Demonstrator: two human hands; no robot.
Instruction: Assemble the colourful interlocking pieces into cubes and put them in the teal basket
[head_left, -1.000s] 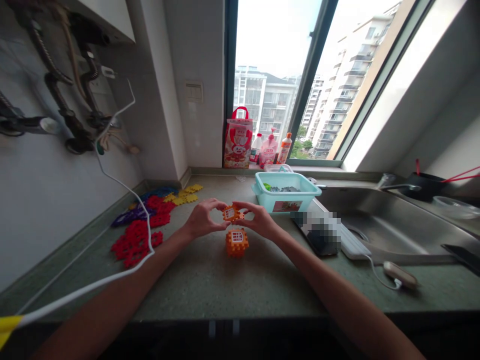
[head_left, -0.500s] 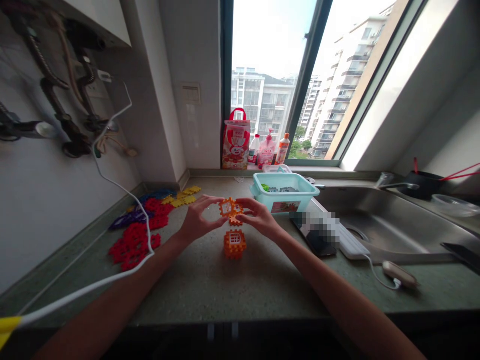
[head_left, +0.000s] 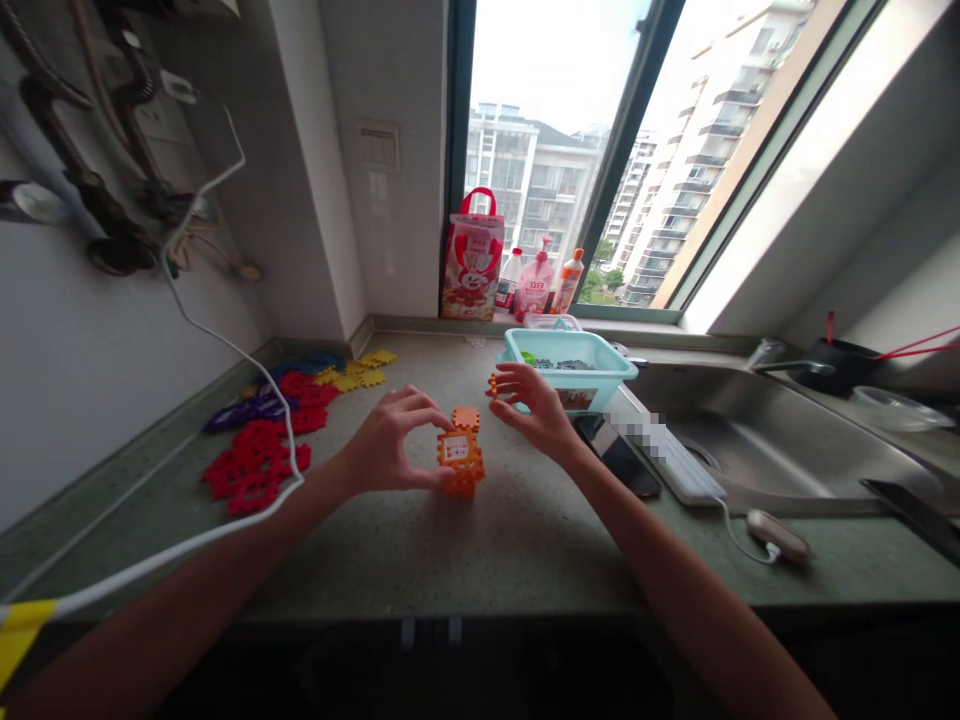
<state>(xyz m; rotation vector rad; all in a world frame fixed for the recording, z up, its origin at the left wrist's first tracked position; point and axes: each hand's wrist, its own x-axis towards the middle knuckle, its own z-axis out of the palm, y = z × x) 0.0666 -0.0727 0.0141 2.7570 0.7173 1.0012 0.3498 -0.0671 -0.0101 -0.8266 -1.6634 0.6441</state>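
Observation:
My left hand [head_left: 394, 440] grips an orange window piece [head_left: 455, 449] between thumb and fingers, in front of the orange block cube [head_left: 459, 484] on the counter. Just behind the cube an orange toothed piece [head_left: 466, 419] shows. To the right and a little higher, my right hand [head_left: 529, 405] pinches a small orange piece [head_left: 493, 386], seen edge-on. Whether the window piece touches the cube is unclear.
Red [head_left: 251, 465], yellow [head_left: 358, 372], purple and blue pieces lie at the left beside a white cable [head_left: 210, 330]. Behind my right hand stands a light-blue bin [head_left: 604, 385]. A phone [head_left: 619, 457], a power strip [head_left: 686, 470] and a sink [head_left: 765, 435] are at the right.
My hands have parted. The left one has come down to the cube with the window piece, and the right one has moved right with a separate orange piece. The view has shifted slightly.

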